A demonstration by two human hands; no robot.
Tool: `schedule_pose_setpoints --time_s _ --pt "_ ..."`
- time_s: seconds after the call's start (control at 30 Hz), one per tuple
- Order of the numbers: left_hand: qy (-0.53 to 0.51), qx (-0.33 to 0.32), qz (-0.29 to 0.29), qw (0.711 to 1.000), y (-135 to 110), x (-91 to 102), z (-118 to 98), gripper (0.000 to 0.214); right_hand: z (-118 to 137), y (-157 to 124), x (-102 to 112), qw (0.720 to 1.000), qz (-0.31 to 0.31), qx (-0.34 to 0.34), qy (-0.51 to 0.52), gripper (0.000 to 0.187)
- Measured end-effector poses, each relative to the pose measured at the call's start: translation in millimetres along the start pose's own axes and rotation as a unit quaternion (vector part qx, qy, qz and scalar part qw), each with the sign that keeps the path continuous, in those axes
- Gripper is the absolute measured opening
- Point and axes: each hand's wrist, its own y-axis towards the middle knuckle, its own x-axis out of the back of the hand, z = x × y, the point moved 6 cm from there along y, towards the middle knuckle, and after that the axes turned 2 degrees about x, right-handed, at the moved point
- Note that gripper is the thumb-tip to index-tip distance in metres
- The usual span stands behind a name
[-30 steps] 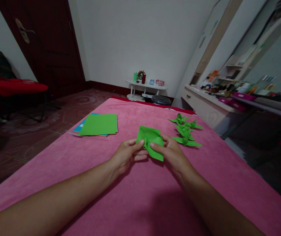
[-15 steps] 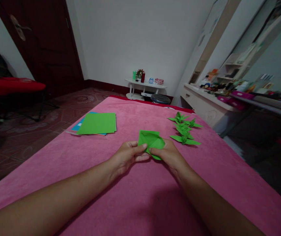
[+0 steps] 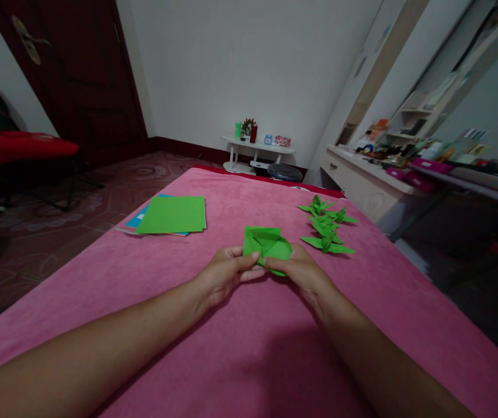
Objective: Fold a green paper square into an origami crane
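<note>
A partly folded sheet of green origami paper (image 3: 270,242) is held between both hands, just above the pink cloth. My left hand (image 3: 230,270) pinches its lower left side, thumb on top and fingers underneath. On the right edge, my right hand (image 3: 303,268) grips the paper with its thumb across the front, close to the left thumb. The paper's right part bulges in a curve, and creases cross its middle. Farther right lie several folded green paper cranes (image 3: 326,226) in a cluster. To the left rests a stack of square paper (image 3: 171,215), green on top with blue below.
The pink cloth (image 3: 179,342) covers the broad surface under my hands. Beyond its far edge stands a small white table (image 3: 257,144) with a plant and containers. A cluttered dresser (image 3: 362,174) is at the right, a red chair (image 3: 22,145) at the left.
The curved right part of the paper has been pressed lower and looks flatter. Both hands keep their hold, thumbs close together. The view has tilted slightly.
</note>
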Motion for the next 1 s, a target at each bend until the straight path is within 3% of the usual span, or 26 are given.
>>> schedule_pose_setpoints --time_s 0.27,0.7,1.0 --pt "-0.022 0.012 -0.014 1.0 -1 -0.3 1 0.016 -5 1 2 0.999 -0.025 -0.016 -0.021 0.029" --pt "-0.054 0.014 0.033 0.998 -3 -5.0 5 0.026 0 -1 4 0.999 -0.047 -0.027 -0.004 0.023" --pt "-0.064 -0.022 -0.031 0.997 -5 -4.5 7 0.021 5 -6 -6 0.999 -0.042 -0.009 0.02 0.017"
